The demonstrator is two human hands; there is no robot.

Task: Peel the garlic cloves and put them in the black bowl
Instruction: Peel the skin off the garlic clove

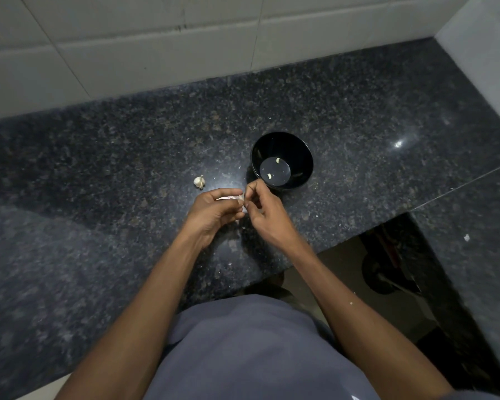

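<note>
Two cloves in the bowl, a third between the hands

Two peeled garlic cloves [273, 168] lie on the bottom of the black bowl [282, 140], which stands on the dark granite tabletop [98, 157]. Just in front of the bowl, on the person's side, both hands meet over the tabletop. The left hand [214, 210] has its fingers curled around a pale piece of garlic [237, 199], mostly hidden in the grip. The right hand [261, 207] pinches at the end of this same piece with thumb and forefinger, probably pulling at the skin. To the left of the bowl, a little apart, a small garlic bulb [199, 181] rests on the tabletop. Small white skin flakes [244, 223] lie scattered around the bowl.

I judge the task is in the middle: some cloves done, more waiting. The risks are small but real. The clove may slip from the fingers when the skin gives way suddenly, and then roll over the near tabletop edge to the floor. Loose skin may also stick to the fingers and drop into the bowl together with the clove.
</note>
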